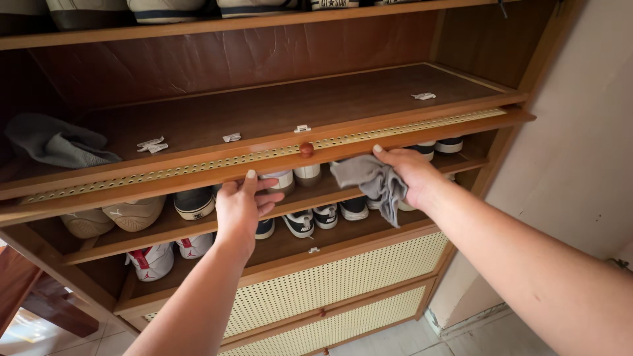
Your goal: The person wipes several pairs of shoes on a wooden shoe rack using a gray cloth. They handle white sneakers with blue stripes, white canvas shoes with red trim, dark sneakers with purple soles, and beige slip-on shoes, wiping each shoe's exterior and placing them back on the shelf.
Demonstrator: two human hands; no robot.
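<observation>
A: What are the hands doing?

B: The left hand (241,206) sits at centre frame, thumb up on the front edge of a flap door (264,160), fingers curled beneath it; it grips that edge and nothing else. The right hand (410,173), just right of centre, pinches a grey cloth (370,181) against the same edge.

A: Where does the cloth lie?

B: It hangs from the right hand's fingers towards the left hand, just below the door's edge, apart from the left hand. A round wooden knob (306,149) on the edge sits between the two hands.

A: And around them?

B: The door is tipped up flat, with a perforated cream strip along it. Behind it runs a bare shelf (330,99) with small white scraps (152,144). A second grey cloth (56,142) is bunched at the left of the frame. Below the hands, shoes (300,223) stand in rows on two shelves, with more along the top of the frame. Two cream perforated doors (343,277) stand closed at the bottom.
</observation>
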